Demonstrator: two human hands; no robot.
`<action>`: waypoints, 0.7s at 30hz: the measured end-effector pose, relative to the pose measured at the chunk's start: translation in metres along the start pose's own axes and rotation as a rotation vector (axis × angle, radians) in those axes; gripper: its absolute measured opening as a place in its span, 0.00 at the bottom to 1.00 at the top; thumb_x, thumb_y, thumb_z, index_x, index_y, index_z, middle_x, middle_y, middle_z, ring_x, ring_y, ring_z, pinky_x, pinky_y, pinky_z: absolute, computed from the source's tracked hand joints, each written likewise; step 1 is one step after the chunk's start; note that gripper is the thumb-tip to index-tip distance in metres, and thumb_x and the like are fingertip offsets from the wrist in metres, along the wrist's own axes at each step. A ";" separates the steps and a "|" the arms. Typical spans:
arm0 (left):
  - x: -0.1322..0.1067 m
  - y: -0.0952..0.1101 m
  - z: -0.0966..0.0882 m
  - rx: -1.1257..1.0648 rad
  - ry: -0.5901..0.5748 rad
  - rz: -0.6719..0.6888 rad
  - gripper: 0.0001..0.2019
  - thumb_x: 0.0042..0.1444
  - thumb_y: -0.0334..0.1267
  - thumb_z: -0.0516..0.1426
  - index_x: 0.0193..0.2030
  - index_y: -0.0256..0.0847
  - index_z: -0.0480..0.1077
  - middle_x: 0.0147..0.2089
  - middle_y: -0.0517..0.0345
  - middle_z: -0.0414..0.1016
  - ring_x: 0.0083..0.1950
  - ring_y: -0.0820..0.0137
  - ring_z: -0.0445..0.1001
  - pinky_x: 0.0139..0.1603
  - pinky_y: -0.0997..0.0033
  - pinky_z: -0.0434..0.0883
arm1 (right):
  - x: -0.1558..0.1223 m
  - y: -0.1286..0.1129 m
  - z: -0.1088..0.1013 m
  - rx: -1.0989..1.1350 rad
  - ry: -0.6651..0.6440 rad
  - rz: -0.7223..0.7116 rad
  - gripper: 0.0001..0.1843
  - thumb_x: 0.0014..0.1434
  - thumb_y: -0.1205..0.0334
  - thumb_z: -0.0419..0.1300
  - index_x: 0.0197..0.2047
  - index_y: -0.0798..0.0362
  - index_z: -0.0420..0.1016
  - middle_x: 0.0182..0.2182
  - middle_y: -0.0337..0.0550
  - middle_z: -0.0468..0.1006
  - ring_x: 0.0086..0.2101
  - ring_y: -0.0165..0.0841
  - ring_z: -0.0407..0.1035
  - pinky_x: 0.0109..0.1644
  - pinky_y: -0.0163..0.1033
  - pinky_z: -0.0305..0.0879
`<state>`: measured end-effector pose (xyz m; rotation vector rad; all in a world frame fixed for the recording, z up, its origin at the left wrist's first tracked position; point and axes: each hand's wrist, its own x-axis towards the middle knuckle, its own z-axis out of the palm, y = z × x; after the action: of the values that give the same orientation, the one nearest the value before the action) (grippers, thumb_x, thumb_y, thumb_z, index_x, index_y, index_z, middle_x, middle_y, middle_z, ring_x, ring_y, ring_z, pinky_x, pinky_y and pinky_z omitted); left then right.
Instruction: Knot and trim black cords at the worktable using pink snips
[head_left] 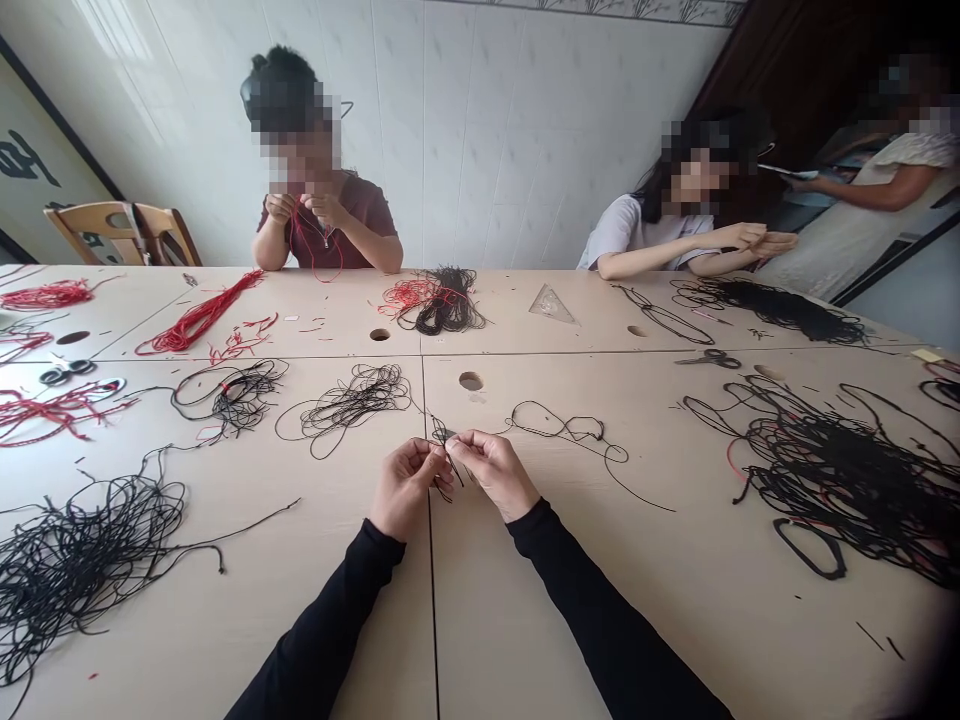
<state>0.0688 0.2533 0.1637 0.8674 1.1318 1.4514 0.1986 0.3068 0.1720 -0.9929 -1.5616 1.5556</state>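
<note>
A black cord [453, 464] is pinched by the left hand [405, 488] and right hand [495, 472]. Tangled cords [356, 400] are spread across the wooden table [517, 580].

Pale wood-grain bench [525, 620], made of joined panels, pierced by round holes [470, 381]. Black cord [840, 480] heaped at left and right; red cord [199, 312] laid toward far left. Scissors [709, 358] and clear triangular piece [553, 305] placed near far edge.

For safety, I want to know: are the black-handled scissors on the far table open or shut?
The black-handled scissors look shut: their blades lie together, pointing left.
</note>
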 end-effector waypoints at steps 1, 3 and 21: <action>0.000 0.000 0.000 -0.004 -0.004 -0.003 0.16 0.49 0.48 0.64 0.31 0.36 0.67 0.24 0.57 0.73 0.23 0.71 0.71 0.26 0.69 0.71 | 0.000 -0.001 0.001 0.027 -0.011 0.028 0.19 0.51 0.46 0.62 0.31 0.56 0.72 0.17 0.33 0.65 0.17 0.24 0.51 0.21 0.33 0.49; 0.001 0.000 -0.001 -0.008 -0.005 -0.010 0.17 0.48 0.48 0.64 0.32 0.36 0.67 0.23 0.57 0.72 0.22 0.71 0.71 0.25 0.70 0.71 | 0.000 -0.002 0.002 0.074 -0.031 0.064 0.18 0.49 0.48 0.63 0.32 0.56 0.71 0.18 0.33 0.66 0.17 0.22 0.49 0.20 0.32 0.47; 0.001 -0.002 0.000 -0.081 0.061 0.015 0.16 0.48 0.46 0.64 0.32 0.35 0.68 0.26 0.59 0.70 0.29 0.71 0.72 0.30 0.66 0.76 | 0.000 -0.003 0.000 0.072 -0.079 0.033 0.17 0.52 0.48 0.61 0.29 0.56 0.71 0.22 0.37 0.69 0.21 0.25 0.57 0.24 0.32 0.55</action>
<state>0.0690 0.2547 0.1618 0.7814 1.1054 1.5346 0.1985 0.3073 0.1747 -0.9324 -1.5379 1.6801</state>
